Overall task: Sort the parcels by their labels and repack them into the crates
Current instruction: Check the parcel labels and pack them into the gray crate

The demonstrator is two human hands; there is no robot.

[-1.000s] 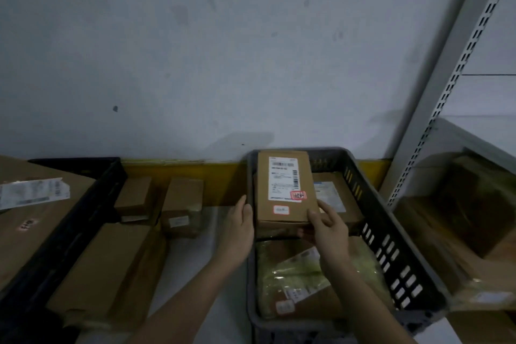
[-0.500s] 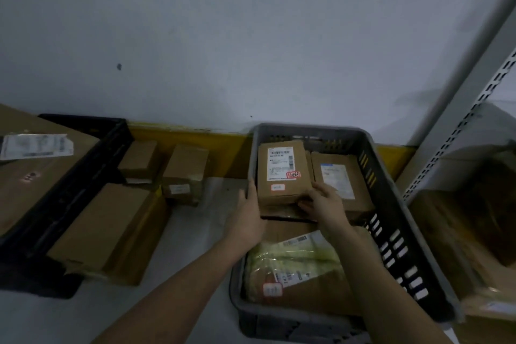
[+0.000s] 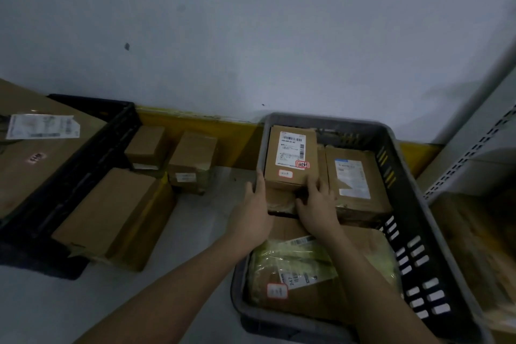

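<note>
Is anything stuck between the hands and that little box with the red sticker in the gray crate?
No. The left hand touches the small labeled box at its left side and the right hand at its near right corner. The box already sits inside the gray crate, on another parcel.

Label print (image 3: 291, 152) blurred, perhaps unreadable; right shelf (image 3: 474, 246) smeared.

A grey wall (image 3: 251, 22) fills twelve o'clock, a yellow strip (image 3: 195, 123) runs along its foot, and a metal shelf upright (image 3: 474, 145) stands at three o'clock.
</note>
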